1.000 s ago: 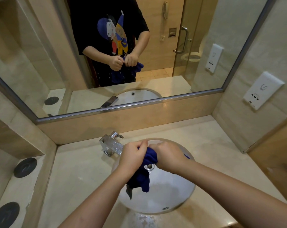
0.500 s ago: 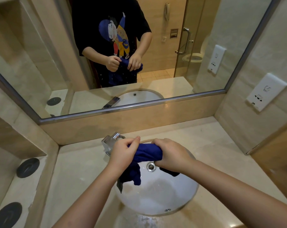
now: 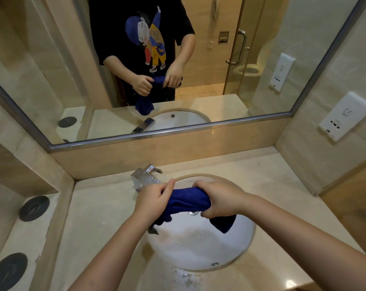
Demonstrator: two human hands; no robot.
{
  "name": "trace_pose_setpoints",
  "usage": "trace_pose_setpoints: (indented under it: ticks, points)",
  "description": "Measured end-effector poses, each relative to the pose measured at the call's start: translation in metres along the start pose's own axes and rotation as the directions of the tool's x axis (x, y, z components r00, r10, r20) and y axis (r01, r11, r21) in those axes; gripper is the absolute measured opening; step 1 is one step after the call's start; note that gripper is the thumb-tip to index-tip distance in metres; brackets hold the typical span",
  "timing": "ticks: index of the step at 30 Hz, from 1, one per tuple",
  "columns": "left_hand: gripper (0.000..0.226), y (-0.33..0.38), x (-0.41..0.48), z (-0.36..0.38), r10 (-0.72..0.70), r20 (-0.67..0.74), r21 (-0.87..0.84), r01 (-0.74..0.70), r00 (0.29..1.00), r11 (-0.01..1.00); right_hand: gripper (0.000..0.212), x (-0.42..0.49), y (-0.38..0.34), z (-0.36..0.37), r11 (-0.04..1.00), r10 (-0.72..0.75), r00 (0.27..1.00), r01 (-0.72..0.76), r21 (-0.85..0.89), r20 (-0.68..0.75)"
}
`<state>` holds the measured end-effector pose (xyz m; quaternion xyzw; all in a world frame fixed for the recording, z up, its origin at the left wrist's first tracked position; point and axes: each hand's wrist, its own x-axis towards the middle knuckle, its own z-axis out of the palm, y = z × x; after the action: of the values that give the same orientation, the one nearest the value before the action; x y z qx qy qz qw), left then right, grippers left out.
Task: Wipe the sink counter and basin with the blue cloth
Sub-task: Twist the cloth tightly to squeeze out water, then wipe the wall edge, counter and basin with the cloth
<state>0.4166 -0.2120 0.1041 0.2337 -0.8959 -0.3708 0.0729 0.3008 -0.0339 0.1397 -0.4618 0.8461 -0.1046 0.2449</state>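
While both fists clamp it, the blue cloth (image 3: 187, 199) stretches twisted between left hand (image 3: 151, 199) and right hand (image 3: 221, 199), above the white basin (image 3: 201, 246), chrome faucet (image 3: 145, 175) at 11 o'clock, wet counter (image 3: 106, 208) around.

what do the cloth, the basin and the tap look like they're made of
Blue cloth: soft, fuzzy fabric, likely terry or microfibre; it twists and bunches. Basin: glossy white, probably glazed ceramic, with wet sheen. Tap: polished, mirror-like metal, probably chrome-plated.
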Motion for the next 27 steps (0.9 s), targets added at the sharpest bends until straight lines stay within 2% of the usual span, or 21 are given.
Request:
trace_pose_setpoints:
  ticks: [3,8,10,12,14,17,23,27]
  points:
    - [0.052,-0.011,-0.001,0.007,0.037,0.030,0.061,-0.039,0.999,0.997,0.052,-0.004,0.008,0.003,1.000,0.023,0.997,-0.024,0.008,0.068]
    - [0.053,-0.030,-0.003,0.022,0.006,0.094,-0.057,0.000,0.996,0.998,0.050,-0.009,0.018,0.016,0.995,0.090,0.996,-0.090,0.045,0.008]
    - [0.045,-0.033,-0.005,0.029,0.036,0.228,-0.085,-0.017,0.973,0.996,0.047,-0.009,0.019,0.025,0.991,0.122,0.991,-0.117,0.070,-0.064]
    - [0.024,-0.037,-0.007,0.041,0.074,0.405,-0.059,-0.055,0.911,0.997,0.046,-0.009,0.024,0.033,0.979,0.180,0.973,-0.162,0.126,-0.144]
    - [0.044,-0.044,-0.009,0.055,0.097,0.503,-0.050,-0.083,0.859,0.995,0.046,-0.010,0.031,0.042,0.964,0.239,0.954,-0.210,0.163,-0.183]
    - [0.056,-0.050,-0.008,0.078,0.163,0.526,-0.001,-0.191,0.835,0.982,0.045,-0.022,0.043,0.056,0.954,0.292,0.940,-0.274,0.122,-0.174]
    - [0.036,-0.030,0.001,0.114,0.258,0.494,0.027,-0.311,0.830,0.950,0.054,-0.064,0.086,0.071,0.913,0.395,0.912,-0.376,0.159,-0.112]
    - [0.029,-0.005,0.025,0.145,0.346,0.497,0.045,-0.422,0.796,0.906,0.058,-0.090,0.125,0.065,0.922,0.368,0.925,-0.351,0.161,-0.096]
